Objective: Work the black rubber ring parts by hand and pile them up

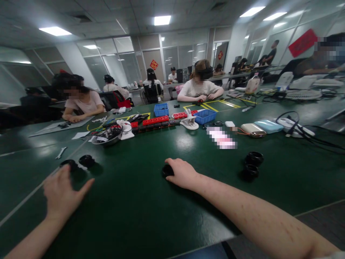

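Near edge of the green surface (140,212) runs just under both forearms; plenty of bare room btwn the hands. Right hand (181,173) lies knuckles-up over a small black round part (167,170) mid-surface, grip curled on it; how tight, can't tell. Part's too covered to judge its axis. Left hand (62,194) hovers flat, fingers spread, holding nothing, just near two black rings (78,162). Two more black rings (252,164) sit right, well apart. Far side: blue bins (205,116), red strips (155,120), seated people.
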### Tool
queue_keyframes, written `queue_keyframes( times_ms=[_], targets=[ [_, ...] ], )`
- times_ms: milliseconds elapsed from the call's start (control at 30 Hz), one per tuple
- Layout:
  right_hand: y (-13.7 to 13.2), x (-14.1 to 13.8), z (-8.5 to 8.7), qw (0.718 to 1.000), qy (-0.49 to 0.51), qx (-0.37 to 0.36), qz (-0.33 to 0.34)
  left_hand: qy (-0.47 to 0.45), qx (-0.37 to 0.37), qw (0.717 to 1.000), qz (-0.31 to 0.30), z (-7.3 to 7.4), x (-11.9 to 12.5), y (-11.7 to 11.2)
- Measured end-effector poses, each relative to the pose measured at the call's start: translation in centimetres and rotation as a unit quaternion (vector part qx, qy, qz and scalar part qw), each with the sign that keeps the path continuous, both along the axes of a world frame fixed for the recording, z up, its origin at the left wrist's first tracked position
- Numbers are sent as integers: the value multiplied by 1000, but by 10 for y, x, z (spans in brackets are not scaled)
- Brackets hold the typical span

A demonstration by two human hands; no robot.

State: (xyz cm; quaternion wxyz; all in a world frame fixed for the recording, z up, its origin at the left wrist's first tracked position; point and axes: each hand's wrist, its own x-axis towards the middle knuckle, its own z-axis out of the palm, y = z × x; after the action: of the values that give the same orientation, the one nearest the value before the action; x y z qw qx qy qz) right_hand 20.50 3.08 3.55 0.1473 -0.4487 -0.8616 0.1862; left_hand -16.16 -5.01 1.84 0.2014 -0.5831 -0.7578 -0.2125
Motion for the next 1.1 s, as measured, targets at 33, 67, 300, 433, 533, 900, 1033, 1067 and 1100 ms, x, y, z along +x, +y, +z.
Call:
queue_keyframes(
  times_ms=[33,67,300,433,533,900,1033,1067,1100],
  targets=[
    [1,0,-1,1000,7,-2,0,20,0,996,-90,-2,24,1],
    [1,-1,-2,1000,15,-5,1,36,-22,989,-144,-4,48,2],
    [13,-2,-6,994,94,-21,48,-136,-88,932,-325,-15,182,44],
    [19,1,-6,991,129,-13,33,-178,-116,920,-330,-14,201,74],
    [21,3,-10,992,123,-18,0,-185,-160,904,-351,-9,198,80],
    [23,3,-6,982,189,-7,-3,-134,-251,904,-318,11,190,92],
    [26,3,-10,982,187,-12,-19,-114,-268,926,-242,19,162,92],
    [25,3,-11,983,182,-16,-15,-112,-273,930,-219,20,152,91],
    [25,2,-12,984,177,-19,-10,-112,-277,934,-197,21,142,91]
  ],
)
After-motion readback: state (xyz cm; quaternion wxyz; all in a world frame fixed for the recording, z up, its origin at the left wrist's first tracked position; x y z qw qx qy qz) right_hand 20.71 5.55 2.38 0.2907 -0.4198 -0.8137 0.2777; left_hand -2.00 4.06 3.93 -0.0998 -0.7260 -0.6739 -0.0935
